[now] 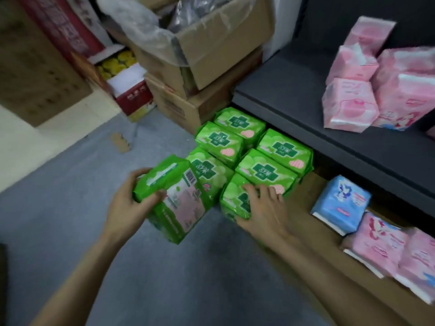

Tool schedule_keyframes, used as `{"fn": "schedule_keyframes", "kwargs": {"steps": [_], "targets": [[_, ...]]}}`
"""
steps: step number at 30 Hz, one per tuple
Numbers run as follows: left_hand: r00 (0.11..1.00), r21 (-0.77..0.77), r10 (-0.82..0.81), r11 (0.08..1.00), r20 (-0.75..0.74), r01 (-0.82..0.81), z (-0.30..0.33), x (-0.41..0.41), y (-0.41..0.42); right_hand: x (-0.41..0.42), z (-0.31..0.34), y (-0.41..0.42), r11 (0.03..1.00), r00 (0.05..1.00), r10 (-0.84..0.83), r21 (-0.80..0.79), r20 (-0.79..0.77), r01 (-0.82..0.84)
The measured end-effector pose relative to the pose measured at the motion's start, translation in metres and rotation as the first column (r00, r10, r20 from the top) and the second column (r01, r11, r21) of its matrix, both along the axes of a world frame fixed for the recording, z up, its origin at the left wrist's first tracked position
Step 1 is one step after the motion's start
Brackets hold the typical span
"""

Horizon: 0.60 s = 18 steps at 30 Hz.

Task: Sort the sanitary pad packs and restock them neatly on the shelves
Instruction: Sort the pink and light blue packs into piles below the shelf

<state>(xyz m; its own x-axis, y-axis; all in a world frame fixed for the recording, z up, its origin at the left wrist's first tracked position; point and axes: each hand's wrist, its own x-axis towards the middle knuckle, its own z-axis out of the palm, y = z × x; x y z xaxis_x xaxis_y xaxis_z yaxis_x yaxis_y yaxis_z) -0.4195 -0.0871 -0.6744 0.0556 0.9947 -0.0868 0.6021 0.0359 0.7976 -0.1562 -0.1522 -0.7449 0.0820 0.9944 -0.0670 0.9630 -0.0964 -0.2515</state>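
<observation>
The left hand (127, 203) grips a green pack (174, 198), back side up, above the floor (70, 196). The right hand (261, 208) rests with spread fingers on the front green pack (233, 201) at the bottom shelf's (313, 222) left edge.

This was a shop's stockroom or a retail aisle being restocked. A dark display shelf (294, 102) carried pink packs (348, 104), and the wooden shelf (303, 208) below it held many identical green packs (266, 170) in rows, with a blue pack (341, 201) and more pink ones beside them. Stacked cardboard cartons (211, 55) stood on the grey floor (70, 208), one open with a clear plastic liner (146, 27), next to a red carton (134, 95) of yellow goods.
</observation>
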Motion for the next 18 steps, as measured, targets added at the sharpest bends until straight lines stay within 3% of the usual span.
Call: {"fn": "schedule_keyframes", "kwargs": {"steps": [3,6,8,12,14,18], "targets": [[0.996,-0.037,0.021,0.999,-0.082,-0.025,-0.007,-0.015,-0.007,-0.007,-0.014,0.017,0.999,0.985,0.036,0.028,0.167,-0.041],[0.992,-0.069,0.036,0.997,-0.118,-0.045,-0.014,-0.019,-0.012,-0.008,-0.02,0.016,0.996,0.984,0.074,0.035,0.163,-0.081],[0.988,-0.095,0.031,0.994,-0.151,-0.046,-0.017,-0.014,-0.01,-0.007,-0.014,0.009,0.988,0.988,0.14,0.06,0.069,-0.144],[0.946,-0.178,-0.039,0.984,-0.323,-0.02,-0.027,0.014,0.001,-0.015,0.021,-0.008,0.968,0.895,0.234,0.002,-0.379,-0.252],[0.924,-0.234,-0.092,0.972,-0.371,0.003,-0.034,0.034,0.0,-0.029,0.028,-0.013,0.945,0.855,0.259,-0.064,-0.449,-0.32],[0.965,-0.348,-0.174,0.932,-0.195,0.098,-0.05,0.048,-0.001,-0.053,0.02,-0.012,0.94,0.896,0.232,-0.149,-0.379,-0.307]]}}
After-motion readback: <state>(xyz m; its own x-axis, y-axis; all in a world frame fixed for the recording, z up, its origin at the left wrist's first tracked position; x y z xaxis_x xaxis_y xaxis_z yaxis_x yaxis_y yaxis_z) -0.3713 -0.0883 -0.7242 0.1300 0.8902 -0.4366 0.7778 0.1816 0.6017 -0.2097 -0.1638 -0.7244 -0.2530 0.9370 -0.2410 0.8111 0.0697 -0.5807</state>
